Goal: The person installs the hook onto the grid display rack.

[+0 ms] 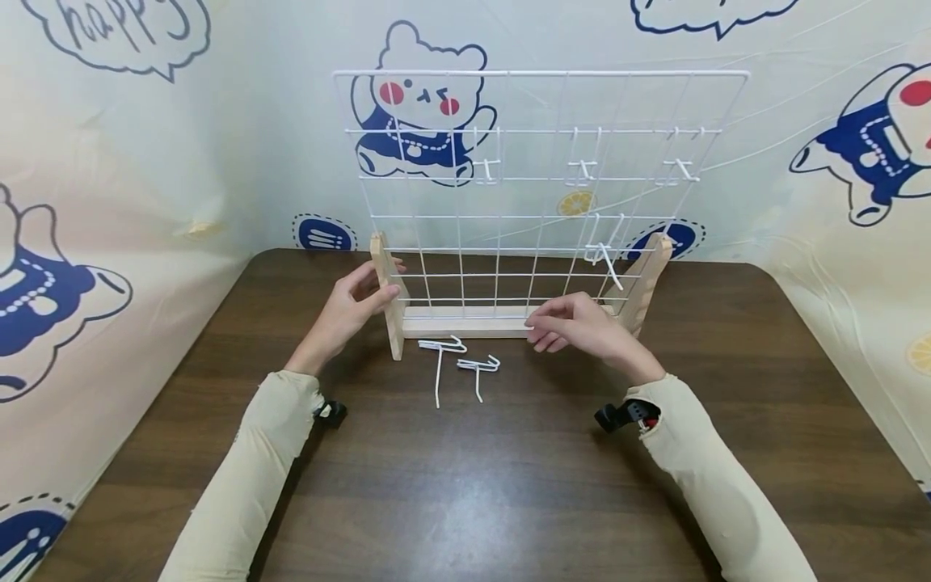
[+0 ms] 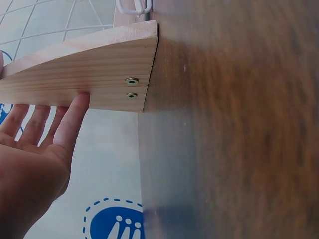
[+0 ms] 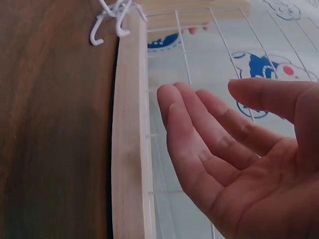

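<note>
A white wire grid rack point(image 1: 498, 217) stands upright on a wooden base, with a wooden side panel at each end. My left hand point(image 1: 354, 297) grips the left side panel point(image 1: 388, 303), thumb at the front and fingers round the back edge; the left wrist view shows fingers against this panel point(image 2: 75, 74). By the wooden base bar point(image 1: 465, 323), my right hand point(image 1: 578, 325) holds nothing, its fingers loosely bent in the right wrist view. Two white wire hooks, a longer one point(image 1: 439, 364) and a shorter one point(image 1: 478, 370), lie on the table before the bar.
Several white hooks hang on the grid, among them a left one point(image 1: 487, 170), a middle one point(image 1: 582, 168) and a lower right one point(image 1: 604, 255). The right side panel point(image 1: 647, 279) stands beyond my right hand. A printed cloth covers the walls around the brown table point(image 1: 465, 485).
</note>
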`<state>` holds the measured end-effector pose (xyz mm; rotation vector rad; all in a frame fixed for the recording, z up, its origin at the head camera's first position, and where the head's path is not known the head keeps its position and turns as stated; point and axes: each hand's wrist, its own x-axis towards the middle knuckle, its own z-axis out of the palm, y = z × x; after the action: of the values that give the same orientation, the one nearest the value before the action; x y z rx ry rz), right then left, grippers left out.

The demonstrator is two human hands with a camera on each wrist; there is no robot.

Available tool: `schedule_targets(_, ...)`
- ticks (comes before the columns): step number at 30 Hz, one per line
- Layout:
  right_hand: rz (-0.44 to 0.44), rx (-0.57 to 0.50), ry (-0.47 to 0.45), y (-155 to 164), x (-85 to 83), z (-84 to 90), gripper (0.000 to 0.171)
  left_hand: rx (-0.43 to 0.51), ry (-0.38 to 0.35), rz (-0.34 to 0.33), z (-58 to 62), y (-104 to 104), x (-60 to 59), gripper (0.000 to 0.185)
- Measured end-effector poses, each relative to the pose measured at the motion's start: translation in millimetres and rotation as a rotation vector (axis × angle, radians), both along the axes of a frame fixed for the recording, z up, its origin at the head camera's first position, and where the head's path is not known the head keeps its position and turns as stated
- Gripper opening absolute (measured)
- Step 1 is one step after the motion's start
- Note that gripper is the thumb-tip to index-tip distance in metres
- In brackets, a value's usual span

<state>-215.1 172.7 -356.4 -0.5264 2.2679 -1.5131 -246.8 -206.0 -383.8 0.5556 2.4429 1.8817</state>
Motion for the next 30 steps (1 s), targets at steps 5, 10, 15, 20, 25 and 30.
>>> schedule_targets(5, -0.023, 0.041, 0.017, -6.3, 5.1, 2.0, 0.028, 0.0, 0.01, 0.006, -8.7, -3.5, -6.2, 0.052)
schedule_targets(10, -0.018, 0.055, 0.044, -12.4, 11.7, 0.7, 0.023, -0.001, 0.017, 0.004, -8.5, -4.7, -6.8, 0.052)
schedule_targets(15, -0.008, 0.076, 0.042, -23.0, 20.2, -3.3, 0.017, 0.004, 0.007, -0.003, -8.4, -3.8, -6.5, 0.05)
schedule_targets(20, 0.018, 0.071, 0.048, -31.0, 27.8, -6.1, 0.018, 0.005, 0.006, -0.005, -9.8, -3.1, -6.2, 0.051)
schedule_targets(25, 0.042, 0.063, 0.049, -39.1, 32.5, -13.1, 0.02, 0.001, 0.009, -0.004, -9.7, -2.3, -6.7, 0.05)
schedule_targets(30, 0.067, 0.037, 0.075, -49.9, 36.2, -21.2, 0.023, -0.005, 0.013, 0.008, -9.8, -3.0, -7.2, 0.052)
